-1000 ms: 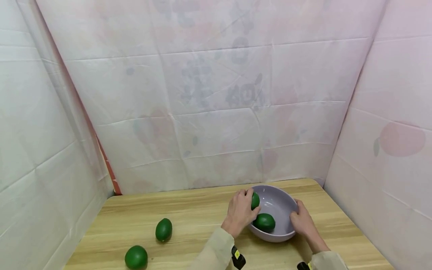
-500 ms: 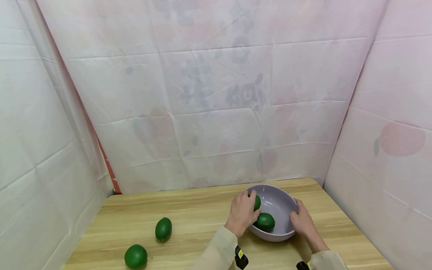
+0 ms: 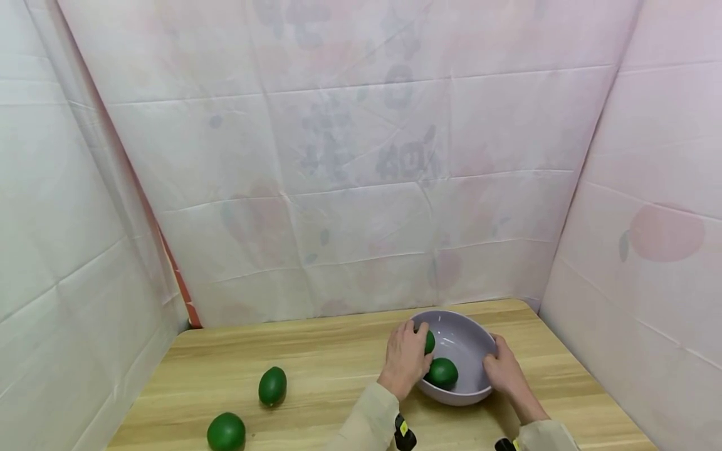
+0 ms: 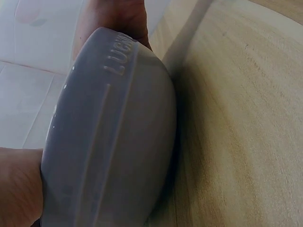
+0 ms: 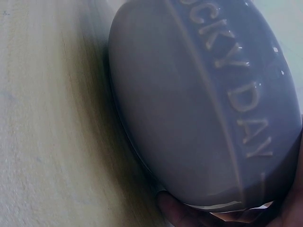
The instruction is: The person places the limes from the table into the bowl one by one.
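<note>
A grey-purple bowl (image 3: 465, 344) stands at the right of the table. My left hand (image 3: 405, 357) reaches over its left rim, with index finger and thumb around a green lime (image 3: 430, 342) inside. A second lime (image 3: 442, 374) lies in the bowl just below the thumb. On the right side, my right hand (image 3: 504, 369) grips the rim. Raised lettering marks the bowl's outer wall (image 5: 165, 104) in the right wrist view, where fingers (image 5: 177, 210) curl under its side. In the left wrist view the left fingers are hidden behind the bowl (image 4: 113, 127).
Two more green limes, one oval (image 3: 272, 386) and one rounder (image 3: 226, 431), lie on the left part of the wooden table (image 3: 333, 351). Pale printed sheets (image 3: 350, 238) hang behind the table and along both sides.
The left hand has shifted slightly right and down along the bowl's rim, with its fingers around the lime. The right hand and the bowl stay nearly still.
</note>
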Motion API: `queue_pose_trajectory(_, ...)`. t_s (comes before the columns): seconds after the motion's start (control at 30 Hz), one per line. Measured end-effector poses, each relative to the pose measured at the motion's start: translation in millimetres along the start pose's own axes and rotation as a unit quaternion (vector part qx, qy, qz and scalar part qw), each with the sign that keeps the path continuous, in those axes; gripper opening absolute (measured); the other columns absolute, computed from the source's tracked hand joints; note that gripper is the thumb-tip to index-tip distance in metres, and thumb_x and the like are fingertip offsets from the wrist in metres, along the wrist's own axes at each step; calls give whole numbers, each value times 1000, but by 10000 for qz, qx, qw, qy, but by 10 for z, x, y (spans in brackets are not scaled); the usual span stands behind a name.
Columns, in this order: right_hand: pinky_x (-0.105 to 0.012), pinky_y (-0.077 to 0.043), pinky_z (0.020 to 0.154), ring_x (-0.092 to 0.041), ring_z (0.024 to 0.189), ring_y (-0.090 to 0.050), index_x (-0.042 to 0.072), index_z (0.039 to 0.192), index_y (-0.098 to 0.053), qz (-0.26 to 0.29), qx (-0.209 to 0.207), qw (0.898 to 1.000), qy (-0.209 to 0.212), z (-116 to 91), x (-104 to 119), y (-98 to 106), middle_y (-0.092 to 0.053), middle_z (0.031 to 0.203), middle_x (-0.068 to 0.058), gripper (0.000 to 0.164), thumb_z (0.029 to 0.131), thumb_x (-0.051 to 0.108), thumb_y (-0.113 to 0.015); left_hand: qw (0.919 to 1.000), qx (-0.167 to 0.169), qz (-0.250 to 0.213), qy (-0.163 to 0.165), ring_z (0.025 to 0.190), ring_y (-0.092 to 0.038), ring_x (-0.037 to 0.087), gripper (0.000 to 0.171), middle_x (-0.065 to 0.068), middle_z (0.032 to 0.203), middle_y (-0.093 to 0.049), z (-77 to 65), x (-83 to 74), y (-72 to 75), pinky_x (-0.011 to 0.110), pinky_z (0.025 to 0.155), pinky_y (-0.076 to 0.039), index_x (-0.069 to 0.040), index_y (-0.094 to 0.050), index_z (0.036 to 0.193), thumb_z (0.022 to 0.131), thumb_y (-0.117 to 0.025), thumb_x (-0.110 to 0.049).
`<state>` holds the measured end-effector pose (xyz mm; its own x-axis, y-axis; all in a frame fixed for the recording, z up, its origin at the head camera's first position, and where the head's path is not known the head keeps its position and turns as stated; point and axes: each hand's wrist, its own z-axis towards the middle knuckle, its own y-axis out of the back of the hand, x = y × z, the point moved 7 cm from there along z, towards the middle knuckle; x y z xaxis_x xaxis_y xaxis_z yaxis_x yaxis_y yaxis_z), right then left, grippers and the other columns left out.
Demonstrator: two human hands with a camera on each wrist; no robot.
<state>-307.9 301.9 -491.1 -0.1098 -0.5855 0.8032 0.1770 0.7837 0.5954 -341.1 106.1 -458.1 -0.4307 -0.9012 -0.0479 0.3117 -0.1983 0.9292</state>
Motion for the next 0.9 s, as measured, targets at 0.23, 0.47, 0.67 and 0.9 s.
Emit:
queue_pose_trajectory(0.23, -65, -36, 114, -56, 138, -39, -13, 152, -24, -14, -5, 10000, -3, 2, -11, -4, -33, 152, -41, 62, 91, -1, -29, 10000, -37, -71, 20, 109, -65, 15, 53, 0, 120, -66, -16, 8, -19, 32, 94, -54, -26, -59, 129, 85, -79, -48)
queue_pose_trajectory(0.47, -65, -35, 114, -56, 140, -38, -13, 153, -21, -43, 56, 9999, -73, 9, -39, -22, -31, 153, -41, 62, 92, -1, -29, 9995, 152, -259, 60, 110, -65, 15, 53, -1, 120, -67, -34, 15, -53, 33, 94, -54, -26, -59, 131, 87, -78, -47)
queue_pose_trajectory(0.67, -66, -34, 114, -57, 141, -36, -12, 154, -19, -26, 132, 9998, -142, 17, -50, -32, -29, 154, -41, 63, 92, 0, -28, 9979, 278, -570, 146, 110, -65, 15, 52, -1, 123, -67, -47, 34, -77, 34, 92, -54, -27, -61, 133, 87, -78, -45)
queue_pose_trajectory(0.9, -66, -34, 114, -57, 142, -34, -11, 155, -18, 19, 166, 9997, -192, 36, -64, -28, -27, 155, -40, 64, 93, 1, -26, 9976, 292, -615, 102, 109, -66, 17, 52, -1, 124, -68, -40, 33, -61, 35, 89, -54, -26, -62, 134, 88, -77, -43)
